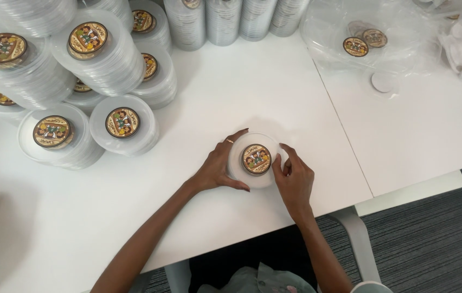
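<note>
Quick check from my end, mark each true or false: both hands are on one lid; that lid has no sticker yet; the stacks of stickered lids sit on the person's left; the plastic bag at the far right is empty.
1. Both hands are on one lid: true. The left hand and right hand flank the clear lid.
2. That lid has no sticker: false. A round sticker sits at its centre.
3. Stickered stacks are on the left: true, see the lid stacks.
4. The plastic bag is empty: false. It holds loose stickers.
</note>
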